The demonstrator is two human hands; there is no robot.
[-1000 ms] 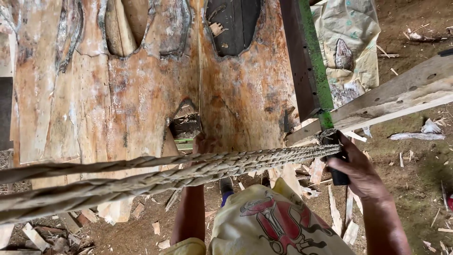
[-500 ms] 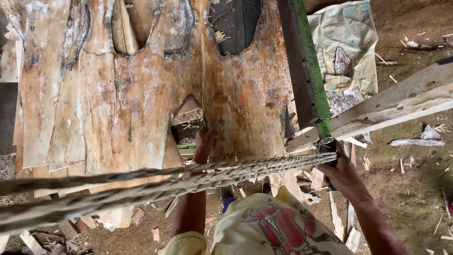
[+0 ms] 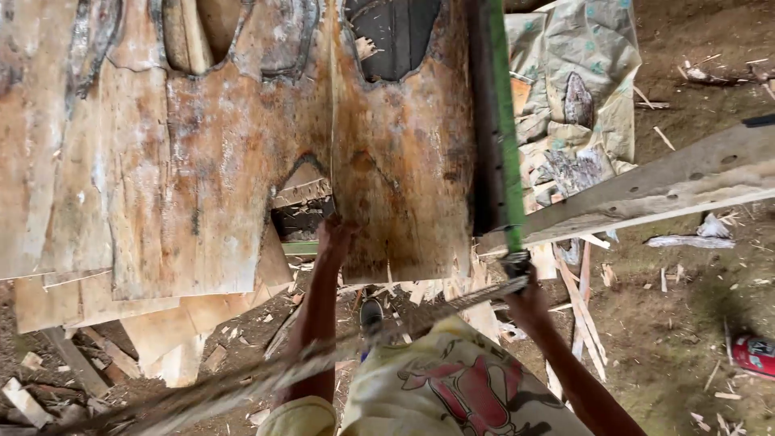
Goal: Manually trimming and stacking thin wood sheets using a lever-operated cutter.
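Observation:
My left hand [image 3: 335, 234] reaches up to the lower edge of a large, stained wooden sheet [image 3: 210, 161] and grips it beside a notch. My right hand [image 3: 526, 297] is closed on the dark end of a green bar [image 3: 504, 121], which runs up along the sheet's right edge. From that end a twisted rope [image 3: 266, 375], blurred by motion, slants down to the lower left across my left forearm. A second sheet [image 3: 404, 178] sits right of the notch. My printed shirt [image 3: 460, 387] fills the bottom middle.
A pale plank [image 3: 686, 178] slants across the right side. A crumpled sack [image 3: 581, 81] lies behind the green bar, and a red can [image 3: 755, 355] sits on the dirt at far right. Wood offcuts [image 3: 48, 387] and chips litter the ground. My shoe [image 3: 371, 315] shows below the sheets.
The twisted rope has swung down, from nearly level to a steep slant toward the lower left. My right hand shifted slightly left with the bar's end. My left hand stays at the sheet's edge.

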